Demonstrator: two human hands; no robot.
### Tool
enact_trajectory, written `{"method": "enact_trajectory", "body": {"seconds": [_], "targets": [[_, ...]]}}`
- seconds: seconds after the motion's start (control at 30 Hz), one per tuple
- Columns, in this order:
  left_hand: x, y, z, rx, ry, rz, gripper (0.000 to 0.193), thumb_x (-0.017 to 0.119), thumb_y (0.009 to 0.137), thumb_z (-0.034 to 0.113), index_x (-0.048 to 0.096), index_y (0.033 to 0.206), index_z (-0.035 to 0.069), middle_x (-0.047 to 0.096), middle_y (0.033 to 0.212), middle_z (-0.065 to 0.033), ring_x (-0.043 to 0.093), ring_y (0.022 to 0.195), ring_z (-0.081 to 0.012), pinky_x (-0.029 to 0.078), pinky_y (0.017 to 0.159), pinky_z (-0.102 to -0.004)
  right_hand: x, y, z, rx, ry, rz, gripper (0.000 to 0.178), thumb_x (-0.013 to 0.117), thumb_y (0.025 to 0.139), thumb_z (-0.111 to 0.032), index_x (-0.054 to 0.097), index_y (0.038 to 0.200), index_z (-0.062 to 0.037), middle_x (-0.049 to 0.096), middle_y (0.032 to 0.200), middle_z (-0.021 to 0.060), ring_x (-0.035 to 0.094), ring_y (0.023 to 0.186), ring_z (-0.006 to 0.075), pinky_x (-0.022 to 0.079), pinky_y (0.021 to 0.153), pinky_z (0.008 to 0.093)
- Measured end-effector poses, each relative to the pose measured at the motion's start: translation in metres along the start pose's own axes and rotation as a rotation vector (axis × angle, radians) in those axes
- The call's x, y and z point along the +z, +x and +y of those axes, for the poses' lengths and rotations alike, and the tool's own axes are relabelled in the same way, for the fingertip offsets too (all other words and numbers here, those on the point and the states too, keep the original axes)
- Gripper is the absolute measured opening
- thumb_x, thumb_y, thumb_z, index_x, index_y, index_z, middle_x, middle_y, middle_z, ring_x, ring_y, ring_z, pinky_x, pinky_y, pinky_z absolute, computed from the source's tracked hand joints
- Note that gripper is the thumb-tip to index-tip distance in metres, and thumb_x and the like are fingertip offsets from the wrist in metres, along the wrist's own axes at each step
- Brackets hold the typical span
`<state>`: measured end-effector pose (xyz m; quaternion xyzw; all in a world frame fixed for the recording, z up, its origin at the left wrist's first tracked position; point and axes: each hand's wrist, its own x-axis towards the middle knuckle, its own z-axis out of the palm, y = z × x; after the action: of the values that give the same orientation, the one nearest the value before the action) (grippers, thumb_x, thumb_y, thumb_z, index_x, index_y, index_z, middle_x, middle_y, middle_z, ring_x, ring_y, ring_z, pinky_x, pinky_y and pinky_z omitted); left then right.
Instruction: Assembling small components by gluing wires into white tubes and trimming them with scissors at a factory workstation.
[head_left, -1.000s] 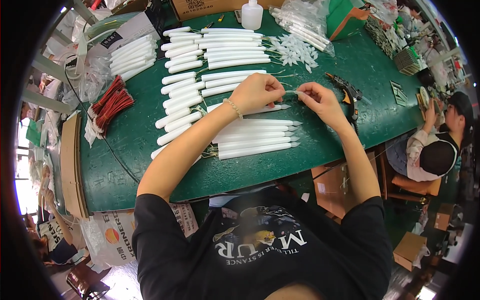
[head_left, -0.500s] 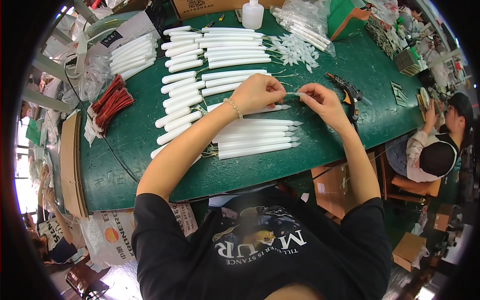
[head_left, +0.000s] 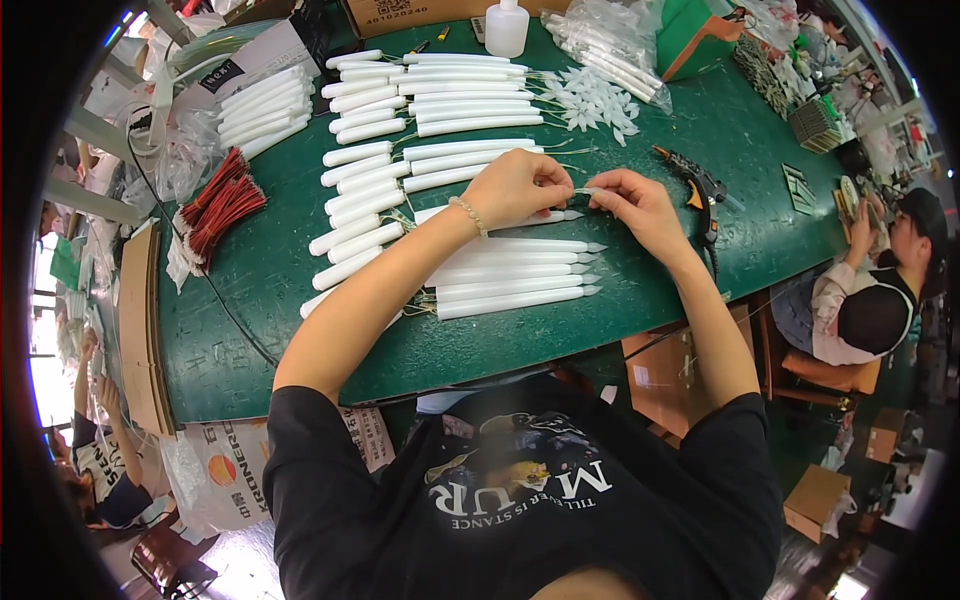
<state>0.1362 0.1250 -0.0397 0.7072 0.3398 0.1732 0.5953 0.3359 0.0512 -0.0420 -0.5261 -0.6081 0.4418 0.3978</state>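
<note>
My left hand (head_left: 518, 188), with a beaded bracelet at the wrist, pinches a thin wire above the rows of candle sticks. Facing it, my right hand (head_left: 640, 208) has thumb and forefinger closed on a small translucent flame tip (head_left: 583, 191), mostly hidden by the fingers. The two fingertips nearly meet. Under my left hand lies a white candle stick with a flame tip (head_left: 560, 216). Nearer me are several finished-looking white candle sticks (head_left: 510, 292) with pointed flame tips. Farther rows of white candle sticks (head_left: 470, 103) have thin wires at their ends.
A heap of flame tips (head_left: 595, 103) lies at the far middle. Right of my hands rests a glue gun (head_left: 705, 190) with its cable. On the left are red wires (head_left: 225, 205) and more white sticks (head_left: 265, 112). A white bottle (head_left: 506, 30) stands at the back. A co-worker (head_left: 870, 290) sits right.
My right hand has moved slightly left, bringing its fingertips closer to those of my left hand. The strand between them shows shorter. My left hand has hardly moved.
</note>
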Motion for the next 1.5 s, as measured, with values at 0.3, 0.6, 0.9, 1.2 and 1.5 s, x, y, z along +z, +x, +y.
{"method": "enact_trajectory", "body": {"seconds": [0.3,0.6,0.9,1.2,1.5], "targets": [[0.001,-0.002,0.003,0.01,0.023,0.008,0.019,0.063,0.08,0.018,0.065,0.087,0.0,0.059,0.069,0.0001,0.048,0.056,-0.0027,0.041,0.047,-0.0166,0.003,0.003,0.002,0.002,-0.044,-0.012,0.017,0.058,0.085,-0.01,0.061,0.096,0.0014,0.063,0.082,0.0038,0.057,0.075,0.0077,0.045,0.07,0.021],[0.004,0.0,0.001,0.04,0.078,0.048,0.018,0.064,0.078,0.017,0.066,0.083,0.0,0.061,0.067,-0.0025,0.051,0.055,-0.0054,0.044,0.05,-0.0199,0.008,0.003,0.011,-0.042,-0.043,0.022,0.015,0.058,0.085,-0.009,0.061,0.096,0.0004,0.063,0.081,0.0033,0.056,0.072,0.0069,0.044,0.065,0.0192],[-0.02,0.005,-0.009,0.214,0.388,-0.034,0.029,0.064,0.074,0.024,0.066,0.09,0.0,0.064,0.082,-0.0153,0.06,0.074,-0.0227,0.046,0.069,-0.0302,0.01,0.002,0.011,-0.013,0.013,0.035,0.016,0.058,0.086,-0.012,0.061,0.096,-0.0005,0.062,0.078,0.0014,0.054,0.071,0.0063,0.042,0.064,0.0191],[-0.015,-0.009,0.004,0.103,0.333,-0.107,0.033,0.061,0.08,0.03,0.065,0.097,0.002,0.063,0.08,-0.011,0.057,0.072,-0.017,0.045,0.067,-0.0286,0.012,0.005,0.008,-0.027,0.058,-0.003,0.013,0.057,0.086,-0.01,0.059,0.095,-0.0006,0.06,0.08,0.002,0.054,0.073,0.0064,0.043,0.066,0.0195],[-0.016,-0.005,-0.007,0.192,0.441,-0.068,0.031,0.058,0.083,0.03,0.062,0.098,0.002,0.061,0.076,-0.008,0.054,0.066,-0.0148,0.044,0.062,-0.0273,0.009,0.004,0.006,-0.018,0.035,-0.004,0.014,0.057,0.086,-0.01,0.059,0.095,-0.0005,0.061,0.08,0.0024,0.055,0.074,0.0072,0.043,0.067,0.0199]]}}
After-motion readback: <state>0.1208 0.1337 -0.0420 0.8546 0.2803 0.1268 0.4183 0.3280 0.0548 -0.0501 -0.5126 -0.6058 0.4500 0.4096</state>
